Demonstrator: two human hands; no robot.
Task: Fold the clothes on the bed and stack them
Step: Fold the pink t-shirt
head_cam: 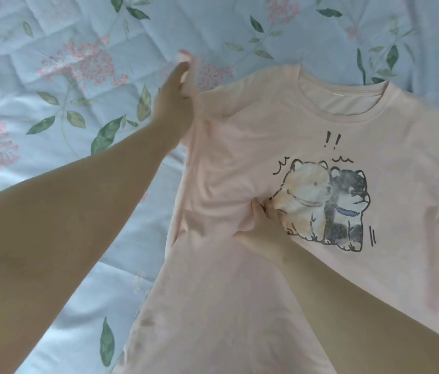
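A pale pink T-shirt point(240, 147) with a print of two cartoon dogs lies face up on the bed, collar toward the far side. My left hand point(175, 101) grips the shirt's left sleeve near the shoulder and holds it lifted, blurred by motion. My right hand point(264, 233) pinches a fold of the chest fabric just left of the print, and the cloth bunches around the fingers. The shirt's right sleeve lies flat at the right edge of the view.
The bed is covered by a light blue quilted sheet point(59, 76) with pink flowers and green leaves, wrinkled at the left. My forearms cross the lower part of the view. No other garments show.
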